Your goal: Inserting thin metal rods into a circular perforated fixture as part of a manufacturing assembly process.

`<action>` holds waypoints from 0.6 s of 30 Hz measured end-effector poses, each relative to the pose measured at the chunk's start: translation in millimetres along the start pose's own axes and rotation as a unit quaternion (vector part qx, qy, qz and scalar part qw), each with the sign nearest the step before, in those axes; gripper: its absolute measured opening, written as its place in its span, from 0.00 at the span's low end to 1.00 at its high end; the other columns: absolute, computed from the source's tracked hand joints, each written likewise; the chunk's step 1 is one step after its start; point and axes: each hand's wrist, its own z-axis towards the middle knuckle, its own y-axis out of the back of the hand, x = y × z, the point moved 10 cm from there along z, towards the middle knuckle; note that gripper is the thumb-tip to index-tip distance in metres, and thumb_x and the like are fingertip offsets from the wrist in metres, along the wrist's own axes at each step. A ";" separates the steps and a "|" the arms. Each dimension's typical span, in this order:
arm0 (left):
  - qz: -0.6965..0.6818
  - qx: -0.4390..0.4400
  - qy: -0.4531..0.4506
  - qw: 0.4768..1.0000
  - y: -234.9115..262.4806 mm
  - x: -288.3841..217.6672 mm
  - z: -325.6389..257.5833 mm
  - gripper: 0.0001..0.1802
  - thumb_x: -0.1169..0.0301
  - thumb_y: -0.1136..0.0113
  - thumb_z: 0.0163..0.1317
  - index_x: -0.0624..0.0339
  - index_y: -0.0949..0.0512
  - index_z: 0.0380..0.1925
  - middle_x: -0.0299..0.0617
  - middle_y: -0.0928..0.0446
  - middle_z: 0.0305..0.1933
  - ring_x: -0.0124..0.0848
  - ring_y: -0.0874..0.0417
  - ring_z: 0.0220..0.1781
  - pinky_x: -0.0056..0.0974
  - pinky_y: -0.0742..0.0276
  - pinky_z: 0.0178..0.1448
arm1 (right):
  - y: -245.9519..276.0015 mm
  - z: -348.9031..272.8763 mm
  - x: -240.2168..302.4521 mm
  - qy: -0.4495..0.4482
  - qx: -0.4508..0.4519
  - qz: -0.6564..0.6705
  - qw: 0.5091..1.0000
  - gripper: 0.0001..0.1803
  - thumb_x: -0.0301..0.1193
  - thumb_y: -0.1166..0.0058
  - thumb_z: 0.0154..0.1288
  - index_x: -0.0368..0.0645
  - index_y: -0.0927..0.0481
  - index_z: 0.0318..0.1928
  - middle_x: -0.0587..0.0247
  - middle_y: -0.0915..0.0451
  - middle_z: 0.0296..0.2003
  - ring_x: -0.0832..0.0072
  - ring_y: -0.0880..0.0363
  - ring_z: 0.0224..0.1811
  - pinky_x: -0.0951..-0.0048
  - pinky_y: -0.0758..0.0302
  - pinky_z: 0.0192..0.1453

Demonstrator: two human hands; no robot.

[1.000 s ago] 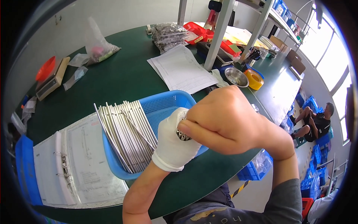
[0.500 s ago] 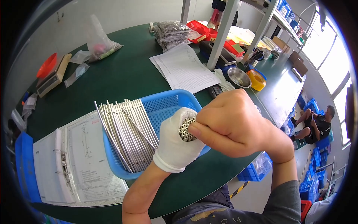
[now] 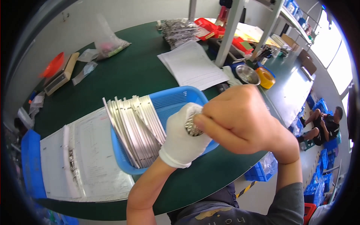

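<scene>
My left hand [image 3: 185, 137], in a white glove, is closed around a bundle of thin metal tubes [image 3: 192, 125] whose hollow ends face up toward me. Bare, my right hand [image 3: 240, 122] has its fingers curled in, with the thumb at the right edge of the tube ends. What it pinches, if anything, is hidden behind the thumb and knuckles. Below and left of the gloved hand, a blue plastic basket [image 3: 180, 94] carries many more silvery tubes [image 3: 137, 131], lined up side by side with one lying askew across them.
An open ring binder [image 3: 95, 161] lies left of the basket. Paper sheets [image 3: 195, 65], a metal bowl [image 3: 248, 75] and a yellow tape roll [image 3: 265, 78] are beyond it. A scale [image 3: 62, 75] stands far left. Another person [image 3: 324, 127] sits at the right.
The whole view has shifted slightly, with the table's things a little farther right and blurred. Both hands keep their places at the bundle of tubes.
</scene>
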 end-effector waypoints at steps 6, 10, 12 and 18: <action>-0.019 -0.024 0.029 0.999 -1.3 -2.8 2.7 0.09 0.74 0.35 0.55 0.62 0.28 0.27 0.38 0.27 0.19 0.22 0.26 0.21 0.29 0.29 0.27 | 63.1 -38.0 18.9 0.051 -0.308 -0.024 0.950 0.12 0.31 0.50 0.63 0.36 0.24 0.26 0.64 0.28 0.20 0.82 0.38 0.18 0.79 0.43 0.24; -0.048 -0.028 0.107 0.993 4.8 8.8 0.3 0.08 0.80 0.38 0.57 0.60 0.29 0.28 0.34 0.27 0.26 0.19 0.27 0.21 0.25 0.29 0.26 | 54.3 -54.3 -47.8 -0.198 -0.305 0.231 0.902 0.18 0.37 0.54 0.67 0.36 0.28 0.24 0.72 0.36 0.16 0.87 0.43 0.19 0.83 0.48 0.24; -0.066 -0.042 0.105 0.991 7.1 8.6 1.7 0.08 0.78 0.37 0.57 0.59 0.28 0.29 0.32 0.27 0.23 0.18 0.27 0.21 0.24 0.28 0.26 | 60.7 -68.1 -62.6 -0.194 -0.348 0.228 0.888 0.20 0.38 0.55 0.68 0.39 0.32 0.21 0.74 0.41 0.13 0.87 0.45 0.18 0.81 0.48 0.23; -0.079 -0.074 0.093 0.990 18.2 18.0 0.3 0.07 0.80 0.40 0.59 0.58 0.28 0.29 0.36 0.26 0.22 0.23 0.26 0.18 0.30 0.25 0.26 | 65.7 -95.8 -96.2 -0.124 -0.459 0.409 0.779 0.21 0.38 0.55 0.69 0.40 0.33 0.20 0.74 0.41 0.13 0.85 0.43 0.17 0.80 0.46 0.22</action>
